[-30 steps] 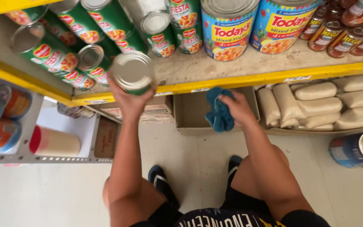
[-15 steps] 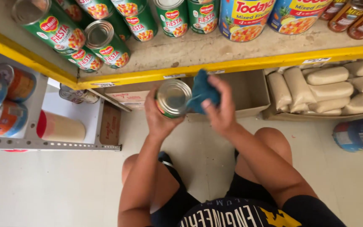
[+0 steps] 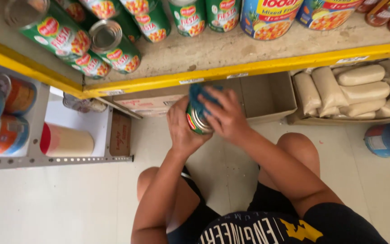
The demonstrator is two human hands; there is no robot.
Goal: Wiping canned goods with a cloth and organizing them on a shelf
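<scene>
Green can [image 3: 197, 121] near the middle of the frame, held in both hands, just below the yellow shelf edge [image 3: 231, 72]. Left hand [image 3: 182, 129] cupped under and around it, fingers curled snug on the side, likely to keep it from turning. Right hand [image 3: 225, 115] pressed over the top with a blue cloth [image 3: 200, 97] under the fingers (cloth between skin and tin, so probably for wiping). Tilted a little toward the body, close to the knees. More green cans [image 3: 113, 45] lying on the shelf in the upper left. Open cardboard box [image 3: 267, 95] behind the hands. Pale bags [image 3: 362, 86] stacked at the right.
</scene>
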